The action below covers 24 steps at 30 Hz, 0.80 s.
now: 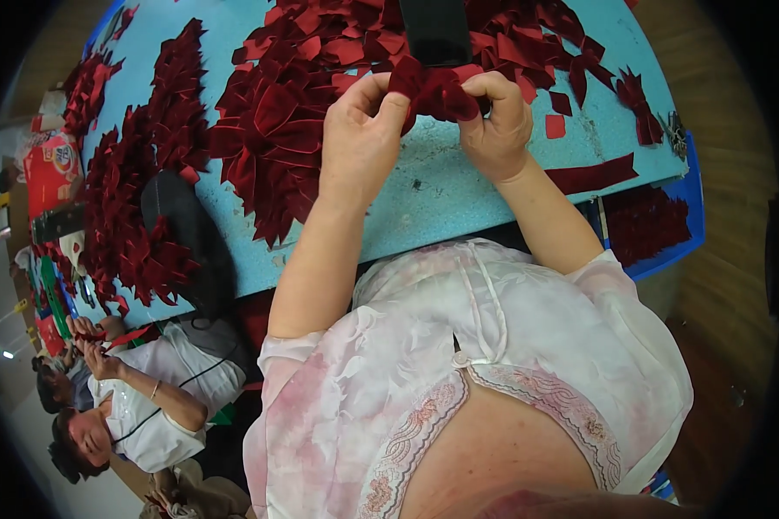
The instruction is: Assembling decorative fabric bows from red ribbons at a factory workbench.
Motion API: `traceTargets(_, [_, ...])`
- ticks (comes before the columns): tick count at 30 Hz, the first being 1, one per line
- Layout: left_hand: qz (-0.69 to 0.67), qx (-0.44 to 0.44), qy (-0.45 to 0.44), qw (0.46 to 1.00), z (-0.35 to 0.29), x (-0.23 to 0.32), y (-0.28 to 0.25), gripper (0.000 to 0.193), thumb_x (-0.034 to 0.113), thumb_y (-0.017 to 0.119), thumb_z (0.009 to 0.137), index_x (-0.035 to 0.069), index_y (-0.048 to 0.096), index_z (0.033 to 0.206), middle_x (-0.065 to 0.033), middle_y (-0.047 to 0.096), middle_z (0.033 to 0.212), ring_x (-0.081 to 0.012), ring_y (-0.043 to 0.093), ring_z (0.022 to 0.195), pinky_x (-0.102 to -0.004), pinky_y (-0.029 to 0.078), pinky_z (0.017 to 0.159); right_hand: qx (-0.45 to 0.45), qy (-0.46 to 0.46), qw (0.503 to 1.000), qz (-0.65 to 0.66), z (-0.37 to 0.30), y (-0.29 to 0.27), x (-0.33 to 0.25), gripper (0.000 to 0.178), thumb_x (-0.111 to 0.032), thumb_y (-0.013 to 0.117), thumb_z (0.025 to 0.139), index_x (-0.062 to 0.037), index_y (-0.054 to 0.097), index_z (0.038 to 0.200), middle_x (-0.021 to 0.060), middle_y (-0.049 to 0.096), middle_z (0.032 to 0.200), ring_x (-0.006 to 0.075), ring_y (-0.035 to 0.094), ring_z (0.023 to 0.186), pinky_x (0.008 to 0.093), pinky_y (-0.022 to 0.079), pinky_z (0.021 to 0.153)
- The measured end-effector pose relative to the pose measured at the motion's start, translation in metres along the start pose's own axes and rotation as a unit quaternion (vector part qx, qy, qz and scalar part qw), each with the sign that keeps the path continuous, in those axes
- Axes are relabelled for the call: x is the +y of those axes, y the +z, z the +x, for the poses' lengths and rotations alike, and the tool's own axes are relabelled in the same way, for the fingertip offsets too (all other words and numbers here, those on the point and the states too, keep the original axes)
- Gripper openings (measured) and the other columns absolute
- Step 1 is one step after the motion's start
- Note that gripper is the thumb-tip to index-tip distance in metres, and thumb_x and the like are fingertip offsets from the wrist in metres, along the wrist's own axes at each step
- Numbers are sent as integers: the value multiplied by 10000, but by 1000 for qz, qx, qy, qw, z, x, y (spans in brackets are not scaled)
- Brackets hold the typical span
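Between my two hands is a dark red velvet bow (441, 95), raised above the near part of the light blue table (407, 203). My left hand (363, 130) pinches its left loop between thumb and fingers. On the other side, my right hand (497, 125) grips the right loop, thumb against curled fingers. Just beyond the bow stands a black upright block (435, 33). A large heap of finished red bows (273, 147) lies left of my left hand. Small red velvet pieces (346, 52) are strewn behind my hands.
Further left are more rows of red bows (177, 95) and a dark rounded object (190, 233). A long red velvet strip (593, 175) lies at the right, near a blue bin (666, 246) holding red pieces. A co-worker (156, 389) sits at the left edge, hands on red ribbon.
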<state>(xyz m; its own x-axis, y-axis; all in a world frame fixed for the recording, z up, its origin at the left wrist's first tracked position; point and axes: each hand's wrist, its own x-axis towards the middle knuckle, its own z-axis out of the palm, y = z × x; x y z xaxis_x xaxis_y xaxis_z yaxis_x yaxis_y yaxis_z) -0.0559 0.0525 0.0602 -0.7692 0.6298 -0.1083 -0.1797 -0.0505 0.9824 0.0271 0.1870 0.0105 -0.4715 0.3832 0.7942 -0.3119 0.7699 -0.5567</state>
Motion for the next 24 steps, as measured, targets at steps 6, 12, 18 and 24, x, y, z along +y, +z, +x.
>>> traceTargets(6, [81, 7, -17, 997, -1, -5, -12, 168, 99, 576, 875, -25, 611, 982, 28, 586, 765, -36, 503, 660, -181, 408, 590, -81, -122, 988, -49, 0, -4, 4, 246, -119, 705, 778, -72, 519, 932, 77, 601, 739, 235, 603, 607, 296, 480, 519])
traceTargets(12, [-40, 50, 30, 997, -6, -24, 1, 181, 151, 587, 907, -13, 619, 977, 16, 614, 787, -29, 510, 655, -172, 408, 584, -71, -74, 994, -32, -9, 2, 0, 253, -121, 704, 796, -55, 510, 943, 104, 600, 751, 257, 601, 609, 296, 471, 523])
traceTargets(18, [-236, 49, -26, 970, -10, -41, 7, 158, 174, 595, 910, 38, 610, 989, 0, 645, 825, -31, 551, 648, -166, 390, 485, -43, -10, 999, -8, -15, 7, -3, 242, -146, 693, 821, -49, 511, 948, 93, 608, 759, 238, 606, 615, 287, 478, 540])
traceTargets(24, [-279, 32, -72, 957, -14, -53, 4, 170, 236, 618, 898, 90, 585, 979, 3, 654, 852, -34, 575, 635, -161, 330, 387, -62, -45, 997, -23, -17, 5, 0, 232, -165, 676, 844, -44, 512, 955, 85, 612, 765, 193, 612, 627, 275, 481, 550])
